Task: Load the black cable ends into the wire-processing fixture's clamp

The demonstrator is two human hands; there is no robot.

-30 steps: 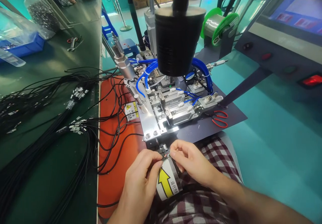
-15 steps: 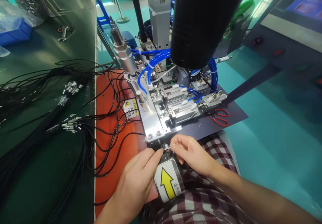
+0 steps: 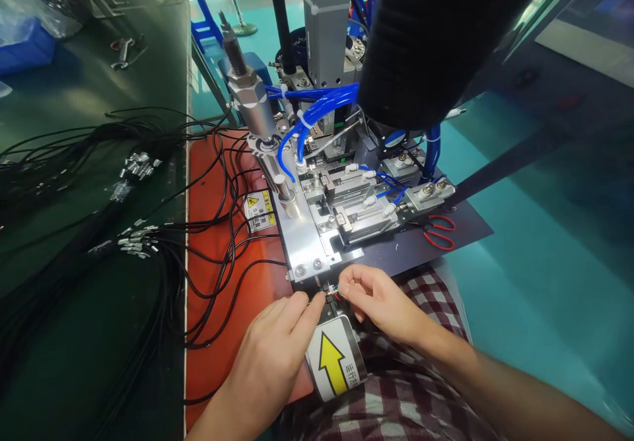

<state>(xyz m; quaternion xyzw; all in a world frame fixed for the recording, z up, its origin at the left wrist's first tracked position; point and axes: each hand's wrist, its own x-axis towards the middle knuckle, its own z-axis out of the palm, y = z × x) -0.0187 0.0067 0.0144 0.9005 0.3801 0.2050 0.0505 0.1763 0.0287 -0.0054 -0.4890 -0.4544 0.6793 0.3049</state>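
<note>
At the near end of the metal fixture [image 3: 310, 243], both hands meet over a small silvery connector [image 3: 331, 290]. My left hand [image 3: 277, 342] is closed, its thumb and index tips pressed at the connector's left side; the exact grip is partly hidden. From the other side, my right hand [image 3: 379, 299] pinches thin coloured wires [image 3: 338, 292], red and green among them, that run to the connector. Just below lies a black feed track, with a white label [image 3: 333, 358] bearing a yellow arrow in front of it.
Black cables [image 3: 228, 230] cross the orange mat [image 3: 212, 322] on the left, and bundles with metal plug ends [image 3: 139, 239] lie on the dark green table [image 3: 99, 388]. Red-handled pliers [image 3: 440, 233] rest right of the fixture. A black tube [image 3: 426, 51] hangs overhead.
The view has shifted slightly, so the fixture sits a little farther right. Both hands stay at the connector with almost the same grip; more red wire shows beside the right fingertips.
</note>
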